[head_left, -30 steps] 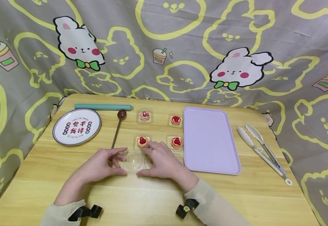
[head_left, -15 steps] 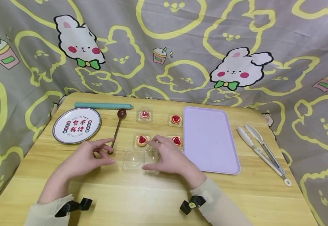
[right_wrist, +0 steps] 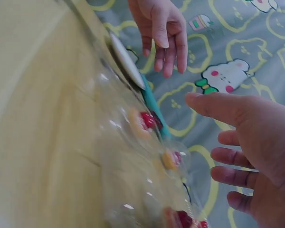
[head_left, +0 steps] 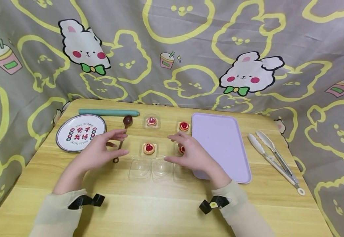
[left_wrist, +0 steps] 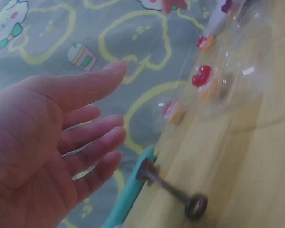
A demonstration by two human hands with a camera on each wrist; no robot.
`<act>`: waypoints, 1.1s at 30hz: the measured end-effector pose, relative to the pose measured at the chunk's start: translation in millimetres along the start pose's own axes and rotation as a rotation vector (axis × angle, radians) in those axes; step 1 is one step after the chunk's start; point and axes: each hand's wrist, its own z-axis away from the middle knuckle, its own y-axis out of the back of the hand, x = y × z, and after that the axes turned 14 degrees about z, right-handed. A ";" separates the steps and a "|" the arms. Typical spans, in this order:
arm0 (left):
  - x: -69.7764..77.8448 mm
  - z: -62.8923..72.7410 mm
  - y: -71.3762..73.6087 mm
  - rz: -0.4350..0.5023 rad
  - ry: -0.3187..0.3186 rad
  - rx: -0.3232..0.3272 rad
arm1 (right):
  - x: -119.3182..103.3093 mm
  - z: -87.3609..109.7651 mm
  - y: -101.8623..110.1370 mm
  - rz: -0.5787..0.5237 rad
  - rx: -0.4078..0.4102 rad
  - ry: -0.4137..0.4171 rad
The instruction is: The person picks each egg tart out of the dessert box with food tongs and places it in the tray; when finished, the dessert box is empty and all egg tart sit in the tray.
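Note:
Above the table, my left hand holds nothing, its fingers apart, close to a brown long-handled spoon. My right hand also holds nothing and hovers just left of the purple tray, partly hiding a red-topped tart. Between and below the hands, clear plastic lids lie in a row. Other small tarts with red topping, such as the nearest tart and the back left tart, sit in clear plastic containers. In the left wrist view, the left hand shows relaxed fingers.
A flat purple tray lies right of the tarts, with tongs farther right. A round white plate and a teal rolled or rod-shaped thing lie at the back left. A patterned curtain hangs behind the table.
Both hands have come off the clear lids and moved apart: the left hand went left, the right hand went right and up. The lids stay in their row.

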 end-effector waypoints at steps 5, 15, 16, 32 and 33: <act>-1.8 -28.7 -5.5 0.045 0.013 -0.003 | 11.5 -11.1 10.3 -0.032 0.012 0.005; -19.5 -88.8 -21.1 0.070 0.093 -0.006 | 35.2 -49.9 10.8 -0.064 -0.011 0.016; -20.2 -93.4 -23.7 0.071 0.101 -0.005 | 37.4 -54.0 9.8 -0.070 -0.016 0.013; -41.6 -139.3 -51.8 -0.048 0.149 0.032 | 59.2 -109.2 -11.4 -0.058 -0.148 -0.158; -42.5 -141.0 -52.3 -0.048 0.151 0.034 | 59.5 -111.9 -12.6 -0.054 -0.155 -0.171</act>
